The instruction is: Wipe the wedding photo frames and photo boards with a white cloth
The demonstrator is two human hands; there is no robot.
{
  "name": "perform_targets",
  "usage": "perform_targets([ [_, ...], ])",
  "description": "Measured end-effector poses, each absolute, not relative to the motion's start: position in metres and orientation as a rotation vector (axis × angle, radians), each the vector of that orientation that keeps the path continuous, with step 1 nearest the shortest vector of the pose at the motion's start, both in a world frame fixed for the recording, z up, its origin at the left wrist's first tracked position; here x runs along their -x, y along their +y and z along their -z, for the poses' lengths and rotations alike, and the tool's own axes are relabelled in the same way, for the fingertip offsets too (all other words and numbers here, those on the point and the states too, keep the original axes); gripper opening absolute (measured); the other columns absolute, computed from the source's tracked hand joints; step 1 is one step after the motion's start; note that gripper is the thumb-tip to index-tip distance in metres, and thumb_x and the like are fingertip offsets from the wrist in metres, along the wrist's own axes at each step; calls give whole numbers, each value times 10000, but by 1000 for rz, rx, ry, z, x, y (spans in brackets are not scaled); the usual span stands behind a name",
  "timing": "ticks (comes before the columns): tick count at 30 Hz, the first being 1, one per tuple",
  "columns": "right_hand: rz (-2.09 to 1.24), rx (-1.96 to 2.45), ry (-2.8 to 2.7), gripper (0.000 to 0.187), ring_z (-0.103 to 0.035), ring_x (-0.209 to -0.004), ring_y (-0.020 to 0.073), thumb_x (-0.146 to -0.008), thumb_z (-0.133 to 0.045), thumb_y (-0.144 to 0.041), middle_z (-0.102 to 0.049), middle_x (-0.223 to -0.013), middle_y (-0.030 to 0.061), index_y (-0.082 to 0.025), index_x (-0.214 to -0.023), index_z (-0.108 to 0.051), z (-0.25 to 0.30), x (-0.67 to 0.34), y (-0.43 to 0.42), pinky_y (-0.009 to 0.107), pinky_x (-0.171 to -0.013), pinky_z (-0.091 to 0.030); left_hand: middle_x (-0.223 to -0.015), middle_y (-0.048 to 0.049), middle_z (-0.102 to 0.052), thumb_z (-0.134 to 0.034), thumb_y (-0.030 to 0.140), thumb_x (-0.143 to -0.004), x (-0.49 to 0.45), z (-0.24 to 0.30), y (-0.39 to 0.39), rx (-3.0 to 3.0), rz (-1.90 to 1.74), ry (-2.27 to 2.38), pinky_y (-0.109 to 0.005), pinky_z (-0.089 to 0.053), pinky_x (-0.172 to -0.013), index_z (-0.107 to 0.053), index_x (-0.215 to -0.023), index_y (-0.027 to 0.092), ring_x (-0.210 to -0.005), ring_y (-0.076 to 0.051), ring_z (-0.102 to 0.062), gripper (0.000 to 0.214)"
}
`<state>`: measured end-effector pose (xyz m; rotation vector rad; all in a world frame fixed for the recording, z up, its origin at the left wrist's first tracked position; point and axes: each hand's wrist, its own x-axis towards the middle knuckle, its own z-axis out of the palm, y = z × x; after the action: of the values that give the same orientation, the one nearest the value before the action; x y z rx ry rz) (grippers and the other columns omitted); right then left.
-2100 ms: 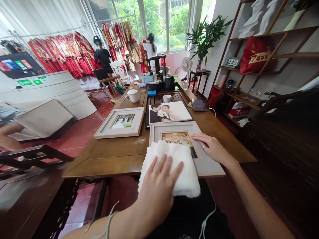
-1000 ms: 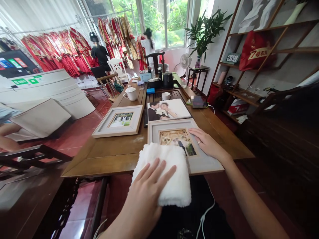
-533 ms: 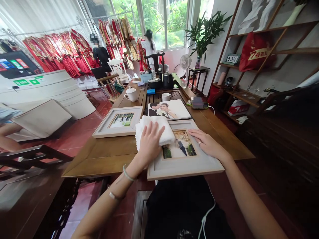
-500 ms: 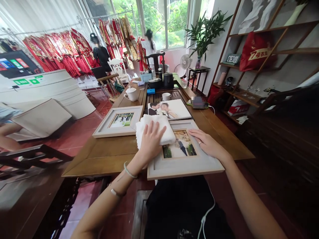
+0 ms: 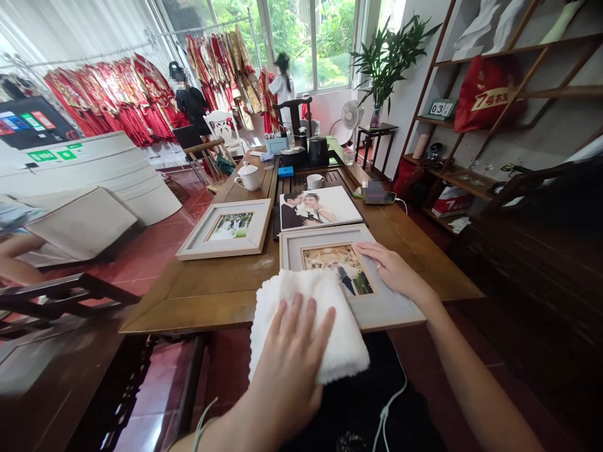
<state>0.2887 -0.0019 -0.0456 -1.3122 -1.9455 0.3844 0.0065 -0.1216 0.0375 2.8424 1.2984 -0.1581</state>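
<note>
A grey-framed wedding photo (image 5: 301, 246) lies at the near edge of the wooden table (image 5: 211, 295), sticking out over it. My left hand (image 5: 287, 364) lies flat, fingers spread, on a folded white towel (image 5: 343, 342) that covers the frame's near left corner. My right hand (image 5: 393, 271) rests flat and open on the frame's right border, touching the picture's edge.
A second framed photo (image 5: 227, 228) lies to the left and an unframed wedding print (image 5: 318, 208) behind. Farther back stand a white teapot (image 5: 248, 177), a cup (image 5: 315, 181), kettles and a phone (image 5: 377, 193). Shelves stand at the right; two people stand by red garments at the back.
My left hand slid the towel from the frame's far left corner back to its near left corner. The right hand has stayed on the right border.
</note>
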Motion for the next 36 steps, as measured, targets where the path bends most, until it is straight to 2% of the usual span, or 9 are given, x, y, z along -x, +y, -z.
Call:
perform_targets([
  [3,-386,1303,-1966,634,-522,-1271,189,-712,-373,16,-605,-1328,40,-219,-1238,-636,46,-290,-1,424,-1140,-351,-1560,-159,-232,-585,193,-684,-13,-32,-125,-2842,96,1356,-605,-160,-1144,-156,-1517,211,-1437,-407,-105,938],
  [7,-411,1295,-1990,638,-512,-1281,189,-719,-377,9,-592,-1344,34,-235,-1256,-621,46,-292,-2,431,-1141,-349,-1532,-187,-285,-594,158,-711,-34,-33,-84,-2841,111,1478,-607,-176,-1135,-251,-1491,181,-1424,-419,-157,853],
  [11,-430,1289,-1992,642,-506,-1287,202,-710,-378,5,-592,-1344,33,-237,-1252,-623,45,-293,-1,458,-1140,-346,-1492,-212,-342,-607,187,-756,-53,-38,-28,-2860,124,1494,-578,-209,-1125,-318,-1464,155,-1401,-415,-238,765],
  [16,-420,1302,-1976,644,-508,-1284,202,-700,-370,7,-595,-1341,40,-226,-1241,-631,45,-292,0,451,-1138,-347,-1514,-214,-294,-591,258,-809,-74,-35,9,-2905,114,1449,-583,-172,-1124,-294,-1475,160,-1415,-413,-195,736],
  [20,-418,1316,-1940,599,-524,-1268,211,-716,-391,-12,-615,-1317,47,-229,-1209,-653,45,-290,1,447,-1127,-358,-1505,-244,-293,-583,264,-819,-88,-37,-7,-2835,158,1410,-608,-190,-1106,-278,-1479,141,-1407,-433,-203,737],
  [25,-459,1287,-1913,505,-549,-1240,227,-756,-423,-74,-631,-1291,81,-207,-1173,-675,43,-290,0,449,-1111,-376,-1494,-271,-296,-574,305,-813,-100,-42,-62,-2822,198,1184,-658,-203,-1085,-252,-1485,121,-1392,-473,-205,768],
  [29,-471,1222,-1905,512,-545,-1246,216,-764,-431,-82,-620,-1309,72,-224,-1202,-656,44,-293,-1,448,-1112,-372,-1497,-284,-280,-552,334,-825,-99,-45,-99,-2864,121,1069,-695,-184,-1074,-251,-1480,105,-1391,-488,-187,756],
  [33,-488,1215,-1951,516,-525,-1267,234,-762,-454,-91,-601,-1333,75,-220,-1225,-643,44,-295,2,460,-1115,-368,-1522,-222,-279,-584,362,-807,-85,-51,-116,-2890,140,901,-684,-224,-1077,-296,-1467,172,-1399,-463,-197,745],
  [36,-481,1236,-1964,526,-521,-1271,231,-760,-446,-78,-608,-1325,63,-230,-1221,-648,45,-294,3,453,-1122,-364,-1524,-152,-321,-569,282,-832,-72,-51,-112,-2933,196,948,-675,-275,-1066,-350,-1447,257,-1398,-434,-240,653],
])
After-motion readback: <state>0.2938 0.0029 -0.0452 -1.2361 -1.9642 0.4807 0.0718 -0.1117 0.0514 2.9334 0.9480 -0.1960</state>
